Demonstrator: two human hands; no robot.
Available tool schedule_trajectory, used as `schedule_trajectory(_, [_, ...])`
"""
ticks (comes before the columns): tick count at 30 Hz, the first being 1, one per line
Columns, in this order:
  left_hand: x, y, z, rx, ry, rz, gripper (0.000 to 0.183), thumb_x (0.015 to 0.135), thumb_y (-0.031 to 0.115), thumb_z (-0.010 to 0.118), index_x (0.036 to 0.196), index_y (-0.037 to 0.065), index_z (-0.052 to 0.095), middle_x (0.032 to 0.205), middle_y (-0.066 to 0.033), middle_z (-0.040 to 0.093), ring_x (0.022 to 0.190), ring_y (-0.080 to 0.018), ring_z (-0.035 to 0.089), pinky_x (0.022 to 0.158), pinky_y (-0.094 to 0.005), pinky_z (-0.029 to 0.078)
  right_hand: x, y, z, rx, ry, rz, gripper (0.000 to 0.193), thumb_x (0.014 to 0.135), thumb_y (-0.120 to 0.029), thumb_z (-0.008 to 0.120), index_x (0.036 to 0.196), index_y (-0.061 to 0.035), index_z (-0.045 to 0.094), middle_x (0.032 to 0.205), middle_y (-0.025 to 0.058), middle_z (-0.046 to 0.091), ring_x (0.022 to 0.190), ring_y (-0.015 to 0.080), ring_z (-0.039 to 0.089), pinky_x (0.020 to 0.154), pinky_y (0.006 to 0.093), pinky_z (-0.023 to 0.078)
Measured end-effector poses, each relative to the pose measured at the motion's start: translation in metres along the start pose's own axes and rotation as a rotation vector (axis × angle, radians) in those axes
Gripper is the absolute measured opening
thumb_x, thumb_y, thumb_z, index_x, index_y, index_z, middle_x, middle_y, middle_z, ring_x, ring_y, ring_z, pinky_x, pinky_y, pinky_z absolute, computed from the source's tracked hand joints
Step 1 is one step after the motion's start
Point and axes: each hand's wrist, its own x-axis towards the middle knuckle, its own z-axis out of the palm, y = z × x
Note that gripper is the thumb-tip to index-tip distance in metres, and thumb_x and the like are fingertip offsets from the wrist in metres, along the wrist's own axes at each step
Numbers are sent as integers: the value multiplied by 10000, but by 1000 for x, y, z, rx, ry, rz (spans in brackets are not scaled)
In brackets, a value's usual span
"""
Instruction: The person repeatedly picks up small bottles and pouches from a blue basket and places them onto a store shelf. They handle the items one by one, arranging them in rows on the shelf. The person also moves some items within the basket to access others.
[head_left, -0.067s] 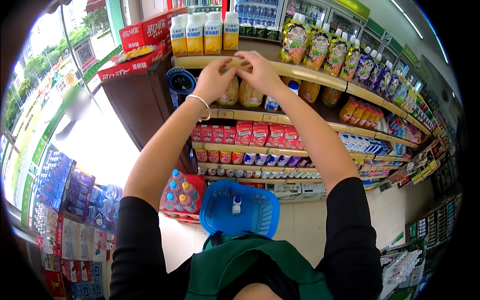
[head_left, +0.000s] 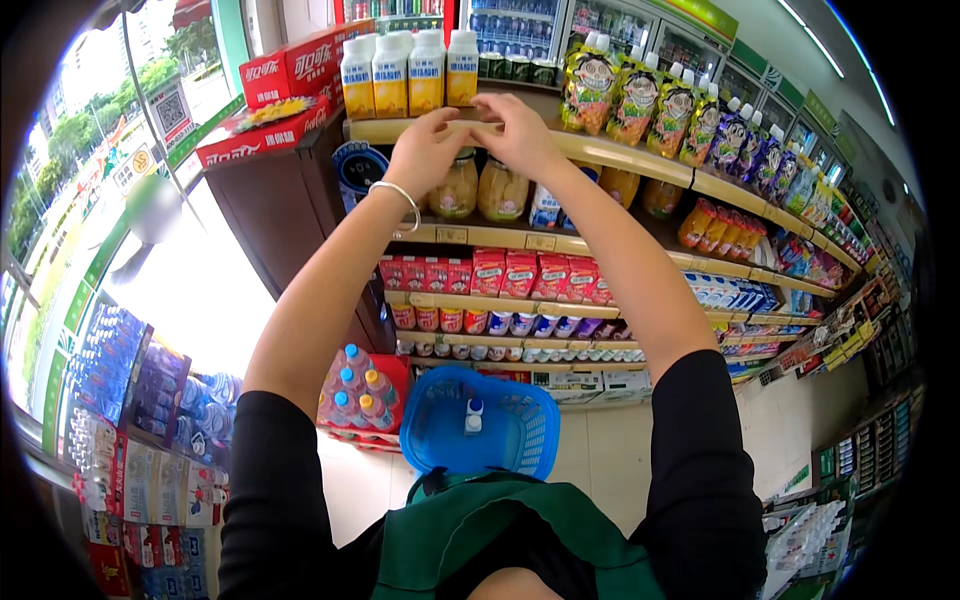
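Note:
At the front edge of the top shelf [head_left: 620, 150], my left hand [head_left: 430, 155] and my right hand [head_left: 517, 135] are held close together, thumbs nearly meeting. Their fingers are bent, with gaps between thumb and fingers, and lie over the pale edge strip. I see no item in either hand. Just behind my fingertips stand several white-capped yellow-and-white bottles [head_left: 426, 75]. Below my hands, on the second shelf, are glass jars of pale fruit [head_left: 503, 190], their tops partly covered by my hands. A silver bangle [head_left: 405, 200] circles my left wrist.
A blue basket [head_left: 545, 430] with a small white bottle [head_left: 474, 415] inside stands on the floor before me. Spouted pouches [head_left: 635, 95] line the top shelf rightward. Red boxes [head_left: 290, 75] sit on the left cabinet. Bottled drinks [head_left: 360, 385] flank the basket; red cartons [head_left: 520, 273] fill a lower shelf.
My hands have shifted very slightly upward at the shelf edge, and the jars below show a little more of their tops. The basket and shelf goods stay in place.

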Motion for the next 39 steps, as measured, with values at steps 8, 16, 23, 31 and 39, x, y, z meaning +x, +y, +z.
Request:
schedule_trajectory(8, [59,-6,23,15,14,-67,435,872,225,651,1221,-26,584,1146,-189,654,1047,-268,636,901,-337,486,93,92,23,-10,126,331,721,730,-396,748,1263,34,524,1179,214,610,1079,338,599,909,400,481])
schedule_trajectory(16, [44,-8,37,103,37,12,460,836,155,624,1220,-84,543,1126,-277,613,1076,-409,575,944,-435,451,113,116,45,397,38,511,775,729,-273,822,1339,31,453,1202,182,611,1071,238,608,916,345,480])
schedule_trajectory(23, [48,-16,33,212,35,30,463,857,192,616,1264,-19,550,1161,-236,630,1062,-359,616,927,-396,472,101,84,37,448,91,333,531,738,-189,813,1146,48,569,1075,146,665,940,227,651,826,337,512])
schedule_trajectory(31, [52,12,44,-54,209,61,559,865,140,676,1353,1,444,1230,-167,586,1012,-222,640,866,-327,502,65,49,-30,377,196,147,595,736,-264,823,1185,12,548,1094,164,659,1004,246,640,862,359,512])
schedule_trajectory(39, [31,47,62,-186,30,-33,508,843,220,693,1294,44,539,1100,-122,662,780,-196,640,752,-332,513,4,29,-68,337,111,172,622,752,-285,813,1236,-15,530,1176,136,644,1110,257,616,919,371,498])
